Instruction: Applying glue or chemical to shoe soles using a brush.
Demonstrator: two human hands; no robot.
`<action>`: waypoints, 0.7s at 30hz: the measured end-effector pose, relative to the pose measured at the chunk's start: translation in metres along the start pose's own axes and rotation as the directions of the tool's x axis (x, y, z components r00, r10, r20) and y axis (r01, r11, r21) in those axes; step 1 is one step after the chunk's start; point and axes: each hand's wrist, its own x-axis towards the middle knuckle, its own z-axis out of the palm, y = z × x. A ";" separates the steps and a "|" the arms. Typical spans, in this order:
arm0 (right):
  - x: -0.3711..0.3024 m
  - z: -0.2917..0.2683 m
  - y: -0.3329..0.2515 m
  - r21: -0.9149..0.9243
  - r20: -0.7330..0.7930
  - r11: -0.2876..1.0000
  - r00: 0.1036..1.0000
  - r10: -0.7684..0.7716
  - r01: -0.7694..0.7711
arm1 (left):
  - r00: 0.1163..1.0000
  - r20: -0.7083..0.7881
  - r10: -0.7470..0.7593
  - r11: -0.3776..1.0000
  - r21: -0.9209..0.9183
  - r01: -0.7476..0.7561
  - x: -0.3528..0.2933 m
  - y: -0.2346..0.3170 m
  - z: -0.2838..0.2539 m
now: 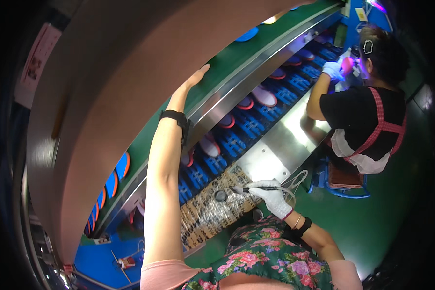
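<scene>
My left hand (197,77) is bare and reaches far forward over the green conveyor belt (222,72), beside the edge of a large brown machine cover. The fingers that show are stretched out, with nothing visible in them; the cover hides part of the hand. My right hand (274,199), in a white glove, is closed round the black handle of a brush (245,190). Its bristles point left, just above a ledge wrapped in printed tape (208,212). A small round dark lid or pot (221,195) sits on that ledge near the brush.
Shoe soles (264,96) stand in a row of blue holders (251,128) below the belt's metal rail (227,99). Blue insole-like pieces (112,184) lie on the belt at left. A co-worker (362,106) sits at right, gloved hand holding a pink piece under violet light.
</scene>
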 end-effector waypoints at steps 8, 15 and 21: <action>0.005 -0.025 -0.017 0.028 -0.049 1.000 0.999 -0.005 0.007 | 0.994 -0.084 -0.075 0.997 -0.027 0.072 0.009 -0.042 0.009; 0.009 -0.017 -0.029 0.065 0.018 0.994 0.996 0.091 -0.092 | 0.962 -0.103 -0.252 0.439 -0.898 0.019 -0.193 -0.026 -0.055; 0.011 0.011 -0.072 0.212 0.033 0.964 0.987 0.154 -0.158 | 0.751 -0.337 -0.568 0.596 -0.798 0.093 -0.369 0.004 -0.025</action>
